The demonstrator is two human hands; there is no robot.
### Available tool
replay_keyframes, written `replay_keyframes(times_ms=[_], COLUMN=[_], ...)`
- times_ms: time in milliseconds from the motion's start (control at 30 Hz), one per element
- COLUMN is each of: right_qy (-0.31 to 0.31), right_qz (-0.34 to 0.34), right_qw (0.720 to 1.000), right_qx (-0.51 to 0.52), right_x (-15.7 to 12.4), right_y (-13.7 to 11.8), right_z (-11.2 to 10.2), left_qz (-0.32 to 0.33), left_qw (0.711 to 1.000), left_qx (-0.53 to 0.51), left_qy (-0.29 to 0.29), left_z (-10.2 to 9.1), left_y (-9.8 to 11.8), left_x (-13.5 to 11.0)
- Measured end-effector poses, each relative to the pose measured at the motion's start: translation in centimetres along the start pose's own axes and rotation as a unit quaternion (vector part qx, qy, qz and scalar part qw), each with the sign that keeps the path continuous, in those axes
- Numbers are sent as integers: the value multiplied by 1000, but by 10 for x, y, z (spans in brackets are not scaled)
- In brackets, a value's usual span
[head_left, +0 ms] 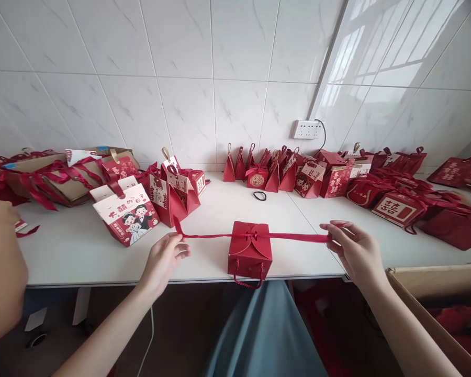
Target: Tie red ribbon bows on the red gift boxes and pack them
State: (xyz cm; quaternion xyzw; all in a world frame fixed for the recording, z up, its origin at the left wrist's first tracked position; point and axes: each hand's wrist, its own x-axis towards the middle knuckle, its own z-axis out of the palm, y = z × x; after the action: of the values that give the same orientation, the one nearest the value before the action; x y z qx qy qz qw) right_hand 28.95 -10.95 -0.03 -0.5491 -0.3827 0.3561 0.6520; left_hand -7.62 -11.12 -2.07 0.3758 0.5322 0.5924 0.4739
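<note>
With the red box (249, 250) sitting at the front edge of the desk (208, 256), I am pinching its ribbon (298, 237) near both ends, left hand (165, 256) and right hand (353, 247) well apart, an even, level pull probably best centring the knot (253, 236).

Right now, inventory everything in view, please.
ribbon: one, red, across box, between hands
box: one, red, table's front middle
gift boxes: many, mostly red, left, rear, right
ring: one, black, behind box
cartons: two or more, brown, left, lower right
table: one, seamed, white, by wall
wall: one, white, rear
outlet: one, white, on wall
cables: two, black on wall, white below
others' limbs: two, far left, far right
garment: one, teal, below box
left hand: one, pinching ribbon
right hand: one, pinching ribbon
</note>
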Motion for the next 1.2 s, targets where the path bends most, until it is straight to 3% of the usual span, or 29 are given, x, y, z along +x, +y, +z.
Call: replay_keyframes(times_ms=[67, 133, 200, 233, 300, 367, 433, 533, 600, 700, 867, 1100, 1200], right_qy=[-63, -126, -185, -223, -314, -390, -432, -445, -424, -385, -382, -379, -408], right_qz=[-27, -80, -123, -124, -87, -28, 36, 101, 98, 51, 16, 10, 20], right_qw=[987, 950, 915, 903, 882, 874, 880, 888, 899, 915, 901, 897, 887], right_qx=[-146, -274, -336, -346, -340, -290, -197, -62, -41, -106, -205, -227, -218], right_x=[3, 5, 5, 5, 2, -2, -7, -12, -13, -13, -10, -11, -12], right_y=[-2, -5, -8, -8, -5, 1, 8, 15, 17, 16, 13, 9, 3], right_z=[-3, 2, 16, 25, 42, 54, 61, 62, 60, 57, 52, 46, 43], left_qz=[51, 188, 307, 314, 244, 151, 96, 46, 17, 15, 26, 79, 67], left_qw=[984, 927, 858, 838, 821, 822, 840, 872, 884, 893, 896, 871, 861], left_qx=[173, 325, 410, 437, 467, 458, 410, 314, 275, 260, 261, 299, 320], left_qy=[-1, 13, -31, -89, -219, -303, -343, -373, -378, -366, -359, -381, -389], left_z=[-3, 4, 20, 30, 47, 58, 62, 59, 56, 53, 46, 39, 38], left_y=[4, 13, 21, 25, 28, 27, 23, 17, 14, 11, 7, 10, 17], left_x=[8, 14, 14, 13, 10, 9, 11, 15, 17, 19, 25, 24, 17])
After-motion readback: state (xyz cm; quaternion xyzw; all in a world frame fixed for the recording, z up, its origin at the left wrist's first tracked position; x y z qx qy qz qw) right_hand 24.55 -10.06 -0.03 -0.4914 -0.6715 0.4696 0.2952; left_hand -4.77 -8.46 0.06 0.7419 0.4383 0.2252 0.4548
